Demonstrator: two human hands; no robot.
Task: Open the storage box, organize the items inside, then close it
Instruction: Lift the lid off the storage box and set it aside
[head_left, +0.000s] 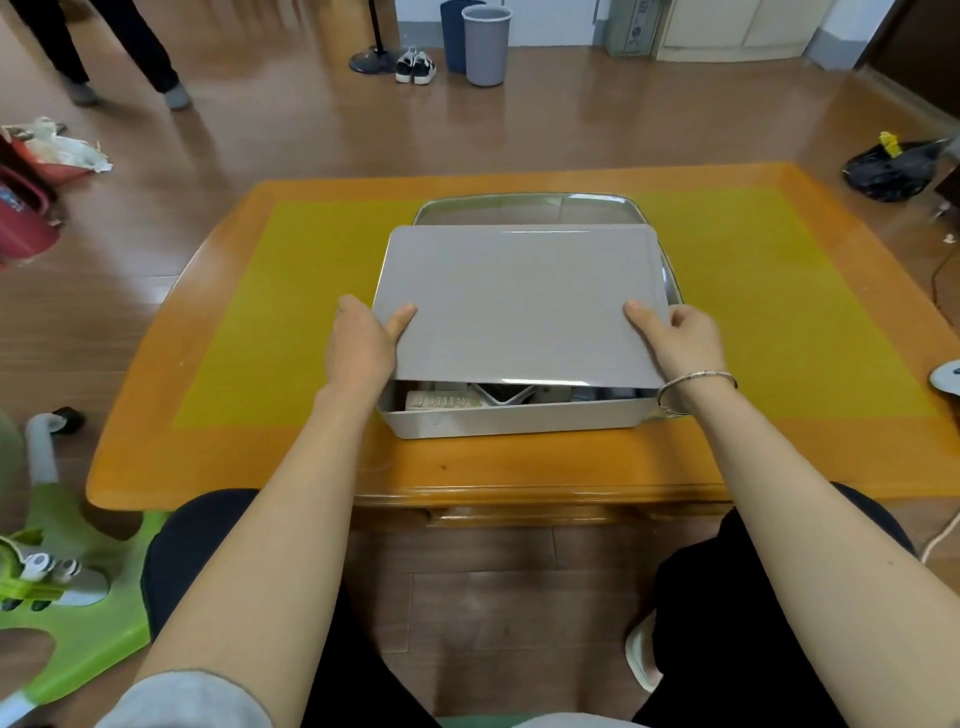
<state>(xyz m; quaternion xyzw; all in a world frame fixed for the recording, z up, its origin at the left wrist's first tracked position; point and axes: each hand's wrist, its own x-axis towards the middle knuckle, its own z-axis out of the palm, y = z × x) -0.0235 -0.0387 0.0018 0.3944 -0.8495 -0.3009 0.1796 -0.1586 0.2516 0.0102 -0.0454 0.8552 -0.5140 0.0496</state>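
Note:
A white storage box (514, 421) stands on the middle of the low table. Its flat grey lid (519, 301) is held a little above the box, tilted so the near edge is raised. My left hand (361, 345) grips the lid's left edge, thumb on top. My right hand (680, 338) grips the right edge the same way, a bracelet on its wrist. Through the gap at the front I see items inside, among them a white remote control (441, 401) and a white-rimmed dark object (504, 394). The rest of the contents is hidden by the lid.
A metal tray (524, 205) lies just behind the box on the orange table (249, 467) with its yellow mat (270, 322). A green plastic stool (78, 587) is at my left knee. Bins, shoes and a standing person's legs are far back on the floor.

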